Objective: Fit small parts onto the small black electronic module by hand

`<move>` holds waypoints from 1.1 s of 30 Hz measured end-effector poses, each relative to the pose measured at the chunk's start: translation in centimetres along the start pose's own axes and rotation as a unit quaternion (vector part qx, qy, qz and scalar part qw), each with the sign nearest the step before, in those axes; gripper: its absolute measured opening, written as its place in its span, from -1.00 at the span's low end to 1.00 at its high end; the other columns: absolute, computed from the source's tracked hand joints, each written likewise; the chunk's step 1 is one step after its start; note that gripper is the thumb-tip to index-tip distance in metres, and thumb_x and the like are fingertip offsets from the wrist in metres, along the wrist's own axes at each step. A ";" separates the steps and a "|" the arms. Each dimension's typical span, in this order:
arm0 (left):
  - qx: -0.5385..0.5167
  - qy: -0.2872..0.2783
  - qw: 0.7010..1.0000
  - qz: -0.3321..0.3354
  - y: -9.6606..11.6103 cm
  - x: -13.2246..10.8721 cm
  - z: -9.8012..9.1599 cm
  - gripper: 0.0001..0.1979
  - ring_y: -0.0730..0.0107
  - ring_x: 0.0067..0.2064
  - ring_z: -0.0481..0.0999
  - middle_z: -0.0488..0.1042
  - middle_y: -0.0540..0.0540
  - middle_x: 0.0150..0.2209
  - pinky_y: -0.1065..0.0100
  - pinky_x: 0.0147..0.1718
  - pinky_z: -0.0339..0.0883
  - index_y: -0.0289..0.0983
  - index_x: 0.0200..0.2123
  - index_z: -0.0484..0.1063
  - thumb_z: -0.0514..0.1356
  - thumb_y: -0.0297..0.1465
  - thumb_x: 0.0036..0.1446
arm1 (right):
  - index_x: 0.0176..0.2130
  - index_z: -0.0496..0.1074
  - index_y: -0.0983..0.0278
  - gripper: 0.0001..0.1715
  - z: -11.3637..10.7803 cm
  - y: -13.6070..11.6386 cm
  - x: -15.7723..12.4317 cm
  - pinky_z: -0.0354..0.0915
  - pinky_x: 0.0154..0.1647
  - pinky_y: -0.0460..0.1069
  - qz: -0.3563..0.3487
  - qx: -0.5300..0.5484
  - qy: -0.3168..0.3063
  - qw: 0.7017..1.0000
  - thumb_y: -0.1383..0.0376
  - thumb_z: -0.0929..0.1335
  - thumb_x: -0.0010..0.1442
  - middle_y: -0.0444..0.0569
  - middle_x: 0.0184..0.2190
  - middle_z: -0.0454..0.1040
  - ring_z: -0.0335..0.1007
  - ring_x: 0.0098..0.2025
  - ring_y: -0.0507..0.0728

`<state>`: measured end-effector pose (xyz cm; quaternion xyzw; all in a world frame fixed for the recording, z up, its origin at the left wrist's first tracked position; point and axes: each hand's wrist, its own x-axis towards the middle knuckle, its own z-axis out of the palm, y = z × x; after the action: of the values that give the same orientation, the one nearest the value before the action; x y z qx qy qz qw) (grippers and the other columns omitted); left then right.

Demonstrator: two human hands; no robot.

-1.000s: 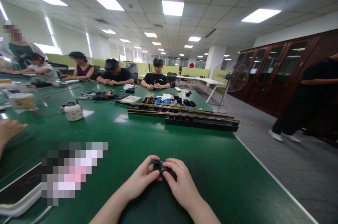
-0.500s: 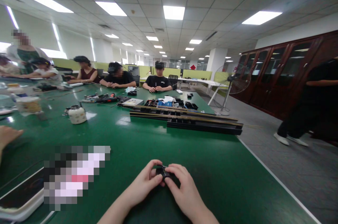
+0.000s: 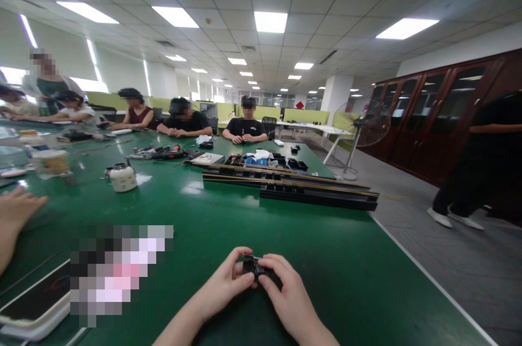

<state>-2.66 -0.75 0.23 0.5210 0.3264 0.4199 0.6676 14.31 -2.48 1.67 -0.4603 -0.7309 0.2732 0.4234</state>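
Person's left hand [image 3: 226, 283] and right hand [image 3: 282, 285] pinching black part [image 3: 250, 267], lower centre of frame, over green surface [image 3: 204, 229]. Doing well likely means keeping both grips light, even, part steady.

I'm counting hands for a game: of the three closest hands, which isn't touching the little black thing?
The co-worker's hand at the left edge, apart from it. The wearer's left hand and right hand both have fingers on the little black thing.

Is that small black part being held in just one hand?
No, the left hand and the right hand both hold the small black part, from opposite sides.
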 end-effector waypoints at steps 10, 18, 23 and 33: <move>0.009 0.006 1.000 0.023 0.1 0.0 -0.2 -0.65 0.36 -0.31 0.45 0.45 -0.03 -0.36 0.24 -0.20 0.18 -0.22 -0.18 0.19 0.21 -0.30 -0.03 | -0.08 0.37 0.15 -0.61 0.0 0.1 0.0 0.14 0.10 0.11 0.009 -0.003 0.007 1.000 0.37 0.30 0.04 0.01 -0.03 0.36 0.24 0.05 0.16; 0.006 0.005 1.000 0.027 0.0 0.1 -0.2 -0.69 0.39 -0.32 0.45 0.47 -0.03 -0.37 0.28 -0.23 0.20 -0.23 -0.18 0.19 0.18 -0.30 0.01 | -0.18 0.45 0.14 -0.71 -0.2 -0.1 -0.1 0.16 0.08 0.10 0.012 -0.001 -0.014 1.000 0.36 0.30 0.05 0.00 -0.04 0.36 0.25 0.04 0.17; 0.000 0.006 1.000 0.028 -0.1 0.0 -0.3 -0.69 0.40 -0.31 0.45 0.46 -0.03 -0.33 0.29 -0.21 0.19 -0.23 -0.17 0.18 0.17 -0.31 0.02 | -0.10 0.38 0.14 -0.60 -0.1 0.0 -0.1 0.15 0.10 0.11 -0.001 -0.002 0.000 1.000 0.38 0.31 0.03 0.00 -0.03 0.36 0.24 0.05 0.17; -0.025 -0.013 0.999 0.032 -0.1 0.1 -0.3 -0.63 0.44 -0.32 0.43 0.47 -0.03 -0.35 0.30 -0.22 0.18 -0.23 -0.19 0.18 0.24 -0.33 -0.05 | -0.19 0.42 0.17 -0.75 0.3 0.6 -0.1 0.20 0.06 0.11 0.008 0.004 0.008 1.000 0.30 0.30 0.07 0.01 -0.08 0.39 0.28 0.01 0.18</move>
<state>-2.82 -0.52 0.03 0.5194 0.2902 0.4420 0.6713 14.34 -2.30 1.04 -0.4663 -0.7230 0.2755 0.4289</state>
